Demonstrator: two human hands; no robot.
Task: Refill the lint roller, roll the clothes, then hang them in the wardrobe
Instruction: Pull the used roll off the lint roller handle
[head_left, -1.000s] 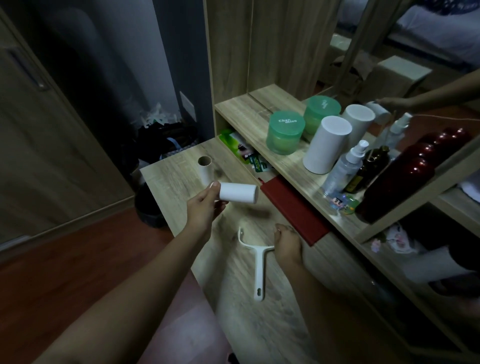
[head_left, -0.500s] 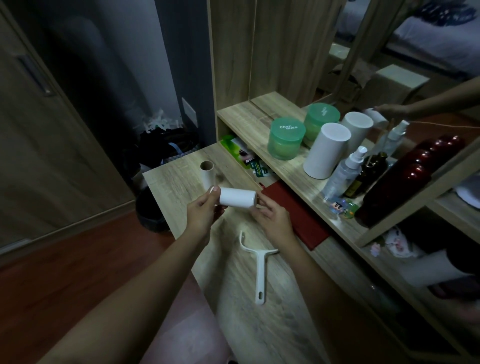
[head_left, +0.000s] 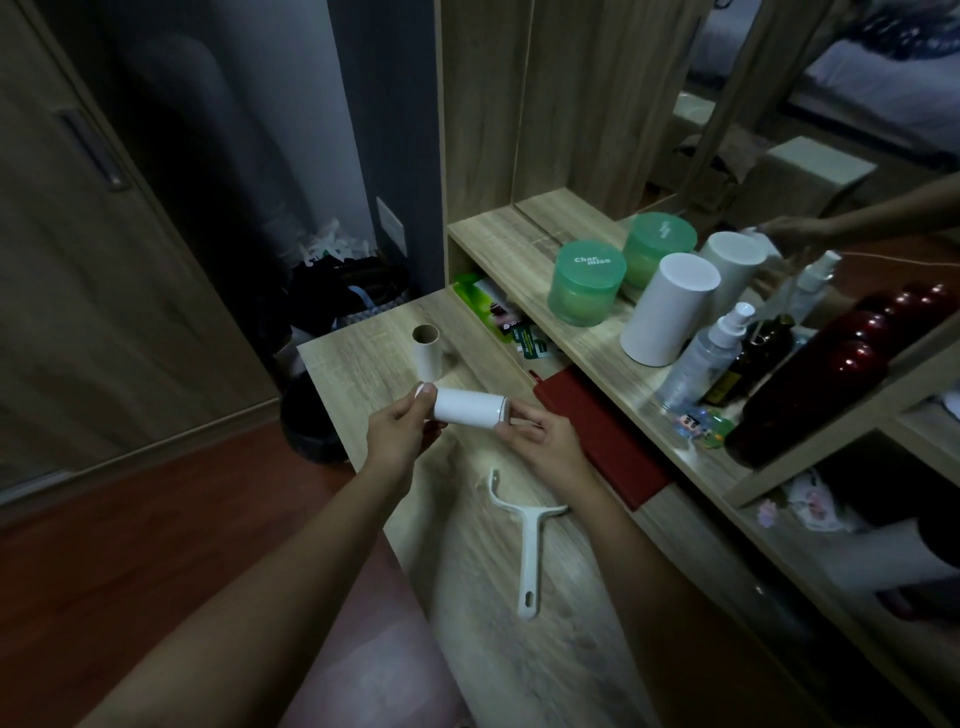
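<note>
A white lint refill roll is held sideways above the wooden table. My left hand grips its left end. My right hand pinches its right end, where a thin white ring shows. The white lint roller handle lies flat on the table below my hands, with no roll on it. An empty cardboard core stands upright on the table just behind the roll.
A red notebook lies to the right under the shelf edge. The shelf carries green jars, a white cylinder, spray bottles and dark red bottles. A dark bin stands left of the table. A mirror reflects an arm.
My right hand left the table beside the handle and rose to take the right end of the refill roll. My left hand kept holding the roll.
</note>
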